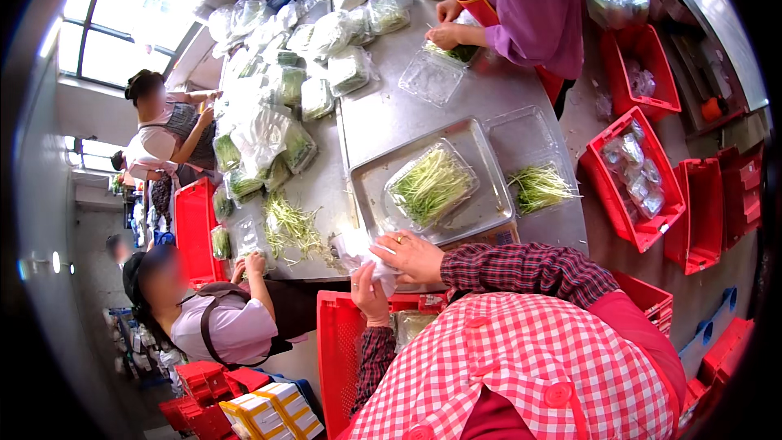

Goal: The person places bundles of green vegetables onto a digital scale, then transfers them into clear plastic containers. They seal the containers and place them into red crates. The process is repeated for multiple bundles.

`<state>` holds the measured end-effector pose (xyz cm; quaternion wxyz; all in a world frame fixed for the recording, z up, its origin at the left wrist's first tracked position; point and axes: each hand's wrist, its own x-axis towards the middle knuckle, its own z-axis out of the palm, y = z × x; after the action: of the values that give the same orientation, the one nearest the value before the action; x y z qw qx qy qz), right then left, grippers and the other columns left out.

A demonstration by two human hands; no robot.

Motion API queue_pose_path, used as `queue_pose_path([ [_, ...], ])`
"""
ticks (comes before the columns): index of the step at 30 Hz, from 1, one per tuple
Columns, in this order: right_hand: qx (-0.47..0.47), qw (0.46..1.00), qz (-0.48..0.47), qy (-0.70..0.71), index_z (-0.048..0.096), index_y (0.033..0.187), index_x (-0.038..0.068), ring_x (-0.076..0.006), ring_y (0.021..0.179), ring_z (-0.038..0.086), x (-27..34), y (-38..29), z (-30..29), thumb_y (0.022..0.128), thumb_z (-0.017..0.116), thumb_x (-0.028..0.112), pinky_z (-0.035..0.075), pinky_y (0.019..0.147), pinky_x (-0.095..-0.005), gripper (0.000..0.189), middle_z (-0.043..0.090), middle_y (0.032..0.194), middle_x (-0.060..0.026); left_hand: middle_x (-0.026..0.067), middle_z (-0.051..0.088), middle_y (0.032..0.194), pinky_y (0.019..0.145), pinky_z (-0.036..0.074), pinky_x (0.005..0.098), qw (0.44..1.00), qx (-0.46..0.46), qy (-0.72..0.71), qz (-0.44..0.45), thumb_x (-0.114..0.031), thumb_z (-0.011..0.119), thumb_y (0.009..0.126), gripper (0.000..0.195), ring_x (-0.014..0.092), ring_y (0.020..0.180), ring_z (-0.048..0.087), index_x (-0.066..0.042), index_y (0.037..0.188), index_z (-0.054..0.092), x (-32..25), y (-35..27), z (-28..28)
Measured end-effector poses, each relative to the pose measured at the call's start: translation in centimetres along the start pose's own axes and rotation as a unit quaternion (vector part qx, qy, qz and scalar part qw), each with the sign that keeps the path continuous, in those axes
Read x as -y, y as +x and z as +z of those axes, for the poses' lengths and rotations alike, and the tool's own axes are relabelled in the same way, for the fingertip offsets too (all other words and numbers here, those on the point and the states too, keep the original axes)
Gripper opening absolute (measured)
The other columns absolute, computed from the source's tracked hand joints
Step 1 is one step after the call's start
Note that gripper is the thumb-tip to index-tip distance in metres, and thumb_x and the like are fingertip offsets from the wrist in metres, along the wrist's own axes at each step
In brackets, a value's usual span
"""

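At the table's front edge, my left hand pinches a crumpled thin white sheet, plastic or cloth, I cannot tell which. My right hand has hold of the same sheet from above. Just beyond my hands lies a steel tray bearing a clear plastic box heaped with pale-stemmed green sprouts. To its right, an open clamshell box has more sprouts in its near half. Loose sprouts are piled on the table left of my hands.
Many bagged vegetable boxes cover the steel table's far left. A co-worker in purple handles a box across from me; another works at left. Red crates stand below me and at right.
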<state>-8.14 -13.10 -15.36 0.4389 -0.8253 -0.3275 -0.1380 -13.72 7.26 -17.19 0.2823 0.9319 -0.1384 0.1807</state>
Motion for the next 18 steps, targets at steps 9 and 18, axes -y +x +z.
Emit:
queue_pose_path([
  [9,0.018,0.997,0.047,0.063,0.061,0.089,0.006,-0.0314,0.084,0.058,3.9,3.4,-6.8,0.069,0.067,0.009,0.048,0.073,-0.04,0.021,0.059,0.086,-0.0121,0.0193,0.063,0.111,0.091,0.043,0.0426,0.921,0.253,-0.097,-0.28,-0.034,0.061,0.09,0.042,0.032,0.11,0.056,0.0,0.114,0.061,5.2,-2.7,2.6],
  [18,-0.101,0.979,0.09,0.154,0.054,0.121,0.004,-0.0338,0.094,0.056,1.2,3.5,-16.0,0.07,0.063,-0.001,0.046,0.086,-0.0402,0.052,0.059,0.096,-0.015,0.0199,0.056,0.12,0.093,0.044,0.0389,0.984,-0.016,0.03,-0.172,-0.032,0.061,0.09,0.043,0.032,0.106,0.056,-0.001,0.12,0.057,5.5,1.3,-1.6],
])
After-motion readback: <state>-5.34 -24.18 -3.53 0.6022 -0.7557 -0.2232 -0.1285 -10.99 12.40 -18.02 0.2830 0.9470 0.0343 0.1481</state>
